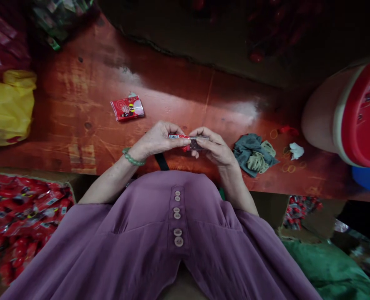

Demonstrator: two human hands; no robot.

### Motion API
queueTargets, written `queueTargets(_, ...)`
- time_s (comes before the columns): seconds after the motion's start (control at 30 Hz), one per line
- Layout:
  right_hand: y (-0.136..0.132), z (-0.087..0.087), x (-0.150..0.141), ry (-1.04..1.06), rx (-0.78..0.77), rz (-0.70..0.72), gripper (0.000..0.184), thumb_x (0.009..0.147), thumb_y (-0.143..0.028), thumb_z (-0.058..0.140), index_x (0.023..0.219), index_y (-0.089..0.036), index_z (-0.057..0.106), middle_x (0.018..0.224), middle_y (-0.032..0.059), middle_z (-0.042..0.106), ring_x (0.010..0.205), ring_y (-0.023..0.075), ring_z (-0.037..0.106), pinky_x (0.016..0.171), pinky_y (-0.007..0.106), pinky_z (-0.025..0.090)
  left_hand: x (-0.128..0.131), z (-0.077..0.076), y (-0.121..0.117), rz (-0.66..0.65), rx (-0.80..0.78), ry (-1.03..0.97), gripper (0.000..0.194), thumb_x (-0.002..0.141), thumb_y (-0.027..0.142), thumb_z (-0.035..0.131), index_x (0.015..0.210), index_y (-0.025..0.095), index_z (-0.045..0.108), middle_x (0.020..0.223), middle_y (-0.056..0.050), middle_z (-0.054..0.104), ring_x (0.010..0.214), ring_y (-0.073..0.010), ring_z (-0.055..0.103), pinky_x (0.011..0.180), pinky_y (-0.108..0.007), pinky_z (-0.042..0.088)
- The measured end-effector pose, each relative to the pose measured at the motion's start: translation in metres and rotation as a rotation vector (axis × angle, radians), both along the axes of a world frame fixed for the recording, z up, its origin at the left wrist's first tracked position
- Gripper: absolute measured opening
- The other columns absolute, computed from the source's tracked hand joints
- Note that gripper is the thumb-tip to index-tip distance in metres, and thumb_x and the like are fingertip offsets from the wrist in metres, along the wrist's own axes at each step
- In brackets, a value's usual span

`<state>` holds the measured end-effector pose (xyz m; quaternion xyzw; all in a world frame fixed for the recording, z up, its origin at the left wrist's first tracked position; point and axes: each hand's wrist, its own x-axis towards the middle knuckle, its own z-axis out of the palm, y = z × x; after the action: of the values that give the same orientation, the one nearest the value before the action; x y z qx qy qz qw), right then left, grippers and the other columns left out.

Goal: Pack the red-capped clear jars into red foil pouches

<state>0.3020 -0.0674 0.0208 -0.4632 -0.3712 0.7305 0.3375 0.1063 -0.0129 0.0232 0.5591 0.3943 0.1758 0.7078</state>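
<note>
Small red-and-clear plastic packet held over red table, near its front edge; left hand, green bead bracelet at wrist, pinching one end, right hand pinching the other. Flat red printed wrappers farther left; crumpled grey-green cloth beside right wrist

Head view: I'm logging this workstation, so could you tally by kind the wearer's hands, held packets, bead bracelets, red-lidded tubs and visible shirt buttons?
Hands: 2, left hand and right hand
Held packet: 1
Bead bracelet: 1
Red-lidded tub: 1
Shirt buttons in view: 6
Total: 11
</note>
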Motion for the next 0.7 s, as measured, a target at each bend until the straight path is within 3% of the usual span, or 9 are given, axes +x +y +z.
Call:
queueTargets(0.23,0.0,-0.002,-0.007,-0.068,0.018,-0.109,0.039,0.082,-0.051,0.073,0.096,-0.017,0.06,0.067,-0.0035,0.067,0.054,0.0075,0.063,0.052,0.019,0.052,0.001,0.0,0.014,-0.085,-0.077,-0.064,0.031,0.071,0.044,0.08,0.07,0.014,0.073,0.067,-0.005,0.072,0.059,-0.0138,0.065,0.058,-0.024,0.05)
queueTargets(0.3,0.003,-0.005,-0.009,-0.017,-0.017,-0.175,0.039,0.08,-0.051,0.074,0.094,-0.018,0.06,0.063,-0.0047,0.067,0.049,0.007,0.061,0.048,0.018,0.05,-0.002,0.002,0.019,-0.027,-0.115,-0.09,0.033,0.069,0.045,0.082,0.079,0.014,0.074,0.07,-0.005,0.073,0.06,-0.0138,0.066,0.059,-0.024,0.052)
queueTargets(0.4,0.009,-0.009,-0.012,0.021,-0.035,-0.271,0.038,0.078,-0.05,0.075,0.092,-0.019,0.06,0.062,-0.006,0.066,0.047,0.0059,0.059,0.046,0.016,0.047,-0.009,0.002,0.02,0.118,-0.267,-0.219,0.053,0.064,0.055,0.084,0.097,0.016,0.074,0.079,-0.007,0.075,0.063,-0.0171,0.07,0.059,-0.027,0.057)
queueTargets(0.47,0.013,-0.01,-0.014,0.034,-0.006,-0.298,0.037,0.077,-0.05,0.075,0.092,-0.019,0.061,0.062,-0.0064,0.065,0.047,0.0059,0.059,0.045,0.016,0.047,-0.013,0.0,0.017,0.174,-0.355,-0.315,0.057,0.06,0.059,0.085,0.096,0.016,0.074,0.083,-0.009,0.076,0.066,-0.019,0.072,0.061,-0.029,0.059)
queueTargets(0.6,0.016,-0.012,-0.02,-0.011,0.057,-0.307,0.037,0.08,-0.051,0.072,0.095,-0.019,0.062,0.066,-0.0056,0.065,0.05,0.006,0.058,0.048,0.017,0.048,-0.009,-0.008,0.003,0.25,-0.385,-0.357,0.037,0.06,0.044,0.089,0.08,0.016,0.074,0.078,-0.007,0.075,0.067,-0.0161,0.071,0.063,-0.024,0.058)
queueTargets(0.7,0.013,-0.012,-0.025,-0.151,0.147,-0.319,0.036,0.085,-0.053,0.066,0.1,-0.021,0.061,0.071,-0.0046,0.065,0.055,0.0069,0.059,0.054,0.02,0.051,0.001,-0.011,-0.006,0.387,-0.392,-0.356,0.031,0.064,0.04,0.087,0.078,0.016,0.073,0.073,-0.004,0.074,0.064,-0.0125,0.068,0.059,-0.021,0.054)
